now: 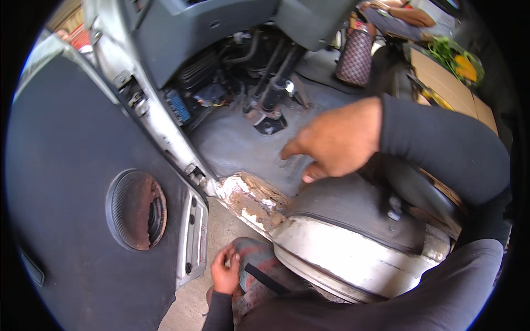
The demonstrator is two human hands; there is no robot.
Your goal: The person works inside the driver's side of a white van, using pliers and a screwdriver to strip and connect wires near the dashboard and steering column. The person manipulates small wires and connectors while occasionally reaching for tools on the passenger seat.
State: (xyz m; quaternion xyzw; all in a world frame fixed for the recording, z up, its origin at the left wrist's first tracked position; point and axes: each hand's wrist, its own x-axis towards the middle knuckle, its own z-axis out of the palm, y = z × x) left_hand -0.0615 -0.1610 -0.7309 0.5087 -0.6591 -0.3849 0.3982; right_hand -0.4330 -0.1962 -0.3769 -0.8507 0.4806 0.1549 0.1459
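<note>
My right hand (338, 139) reaches over the grey floor mat (223, 146) of a vehicle's cab. Its index finger and thumb are apart and nothing shows in it; the other fingers are mostly hidden. Close to the fingertips, the doorsill (251, 201) is rusty and broken, with flaking white paint. Beyond the hand, a pedal assembly (270, 113) stands on the floor. Lower down, my left hand (225, 270) rests beside my knee (251, 254), its fingers loosely bent and apart, seemingly holding nothing. A black strap (268, 278) lies across my leg.
At left the dark door panel (72, 165) stands swung out, its round speaker cover (137, 209) torn and rusty. A white-edged seat base (342, 254) is at lower right. Farther right are a cardboard sheet (441, 77), green leaves (441, 51) and a seated person (408, 19).
</note>
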